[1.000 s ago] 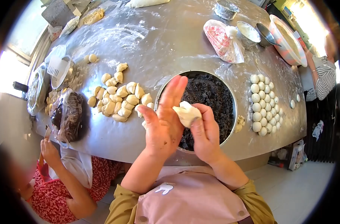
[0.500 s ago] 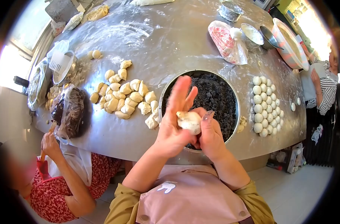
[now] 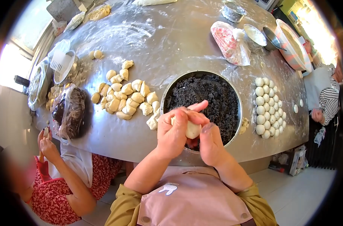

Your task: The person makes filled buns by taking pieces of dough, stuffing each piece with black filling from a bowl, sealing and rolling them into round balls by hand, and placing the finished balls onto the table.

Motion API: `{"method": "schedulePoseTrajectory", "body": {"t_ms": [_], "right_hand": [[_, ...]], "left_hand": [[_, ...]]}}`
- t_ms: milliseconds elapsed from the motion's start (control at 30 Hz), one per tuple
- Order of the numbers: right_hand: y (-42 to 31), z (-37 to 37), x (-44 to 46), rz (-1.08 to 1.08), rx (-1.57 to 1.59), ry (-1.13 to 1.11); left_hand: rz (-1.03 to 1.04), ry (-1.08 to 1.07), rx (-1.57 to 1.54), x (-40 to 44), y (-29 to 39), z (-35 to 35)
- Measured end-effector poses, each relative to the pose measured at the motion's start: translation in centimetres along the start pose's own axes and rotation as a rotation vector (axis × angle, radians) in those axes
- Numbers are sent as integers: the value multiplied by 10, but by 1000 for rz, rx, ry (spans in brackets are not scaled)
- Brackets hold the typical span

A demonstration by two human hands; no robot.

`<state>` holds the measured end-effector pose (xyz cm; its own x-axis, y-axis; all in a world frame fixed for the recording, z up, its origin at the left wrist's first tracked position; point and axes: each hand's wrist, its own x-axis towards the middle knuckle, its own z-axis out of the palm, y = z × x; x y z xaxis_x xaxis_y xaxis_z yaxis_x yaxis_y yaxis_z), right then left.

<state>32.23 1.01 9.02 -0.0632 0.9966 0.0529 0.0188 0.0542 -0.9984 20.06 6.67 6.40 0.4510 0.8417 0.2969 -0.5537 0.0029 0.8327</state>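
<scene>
Apparently shaping the dough piece [image 3: 194,131], held between curled left hand [image 3: 172,132] and right hand [image 3: 212,145], above the bowl [image 3: 240,111] of dark crumbly mixture [image 3: 201,88]. Next, presumably requiring gentle turning under even finger pressure, without tearing.

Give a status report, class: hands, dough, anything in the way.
Left hand curled around dough piece. Right hand close against it, grip partly hidden. Both above bowl of dark crumbly mixture. Nothing visibly in the way.

Dough [image 3: 193,131]: coloured cream
Crumble [image 3: 201,90]: coloured black
Apron [image 3: 197,201]: coloured pink, marked with white rabbit [image 3: 168,188]
Dress [image 3: 100,173]: patterned white on red
</scene>
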Motion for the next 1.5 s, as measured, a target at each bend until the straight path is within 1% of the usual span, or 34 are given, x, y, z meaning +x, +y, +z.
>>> {"method": "schedulePoseTrajectory", "body": {"t_ms": [33,100,167,200,233,267,300,333,367,433,500,533,567,600,633,667,733,767,800,867,933,967,1000,1067,1133,1167,1200,1267,1300,1333,1367,1467,1500], "right_hand": [[8,9,4,-163,-139,99],[11,12,5,-231,-163,182],[2,5,1,-43,64,145],[-3,1,-1,52,178,123],[-7,-2,-1,84,137,109],[-10,-2,0,90,171,46],[-12,-2,1,96,205,-18],[-13,-2,1,102,239,-83],[-12,-2,-1,67,157,-69],[2,4,6,-134,-168,60],[3,7,6,-129,-122,118],[4,8,7,-127,-98,147],[0,0,3,3,45,107],[-4,-4,0,135,190,66],[-8,-3,1,170,227,89],[-8,-3,0,179,209,38],[-6,-5,-3,197,169,-61],[-1,6,0,-69,8,85],[4,3,1,-114,-163,97],[6,2,-1,-116,-157,166],[-6,-14,-4,83,112,46],[-18,-26,-8,208,280,29],[-14,-43,-12,277,291,63],[3,-89,-23,205,320,255],[16,-149,-34,120,492,546],[19,-188,-45,93,368,621],[30,-227,-52,39,158,767],[34,-295,-71,125,-493,1119],[33,-325,-77,262,-617,1167],[38,-354,-86,352,-864,1182],[41,-377,-91,441,-1111,1182],[38,-416,-93,753,-1312,977],[38,-421,-90,809,-1326,925]], "left_hand": [[-17,90,45,-2,-1,2],[-50,244,113,1,4,12],[-77,473,-260,13,16,36],[-71,459,-248,13,16,37],[-65,445,-236,13,16,38],[-58,431,-224,12,17,39],[-110,253,-75,3,18,24],[-2,120,-14,3,9,16],[112,-8,33,3,-1,9],[75,25,21,4,-5,2],[-21,171,-39,-2,-7,7],[-67,294,-248,5,2,19],[-116,417,-456,12,17,35],[-94,414,-420,14,17,37],[-71,411,-383,15,17,39],[-49,410,-346,16,17,40],[60,5,120,3,-2,12],[88,-4,-12,2,-14,6],[51,77,-62,0,-12,11],[44,116,116,0,-16,13],[-27,282,28,8,-6,36],[-46,248,-68,9,-7,35],[-66,221,-158,9,-6,30],[-55,230,-269,10,1,20],[-63,270,-214,4,10,0],[-92,266,-187,-1,14,-14],[-123,291,-144,-9,18,-26],[-152,348,-54,-20,23,-41],[-164,328,-44,-25,28,-45],[-175,308,-33,-31,32,-48],[-191,344,-4,-36,34,-51],[-215,385,87,-48,41,-54],[-223,415,129,-50,43,-51]]}}
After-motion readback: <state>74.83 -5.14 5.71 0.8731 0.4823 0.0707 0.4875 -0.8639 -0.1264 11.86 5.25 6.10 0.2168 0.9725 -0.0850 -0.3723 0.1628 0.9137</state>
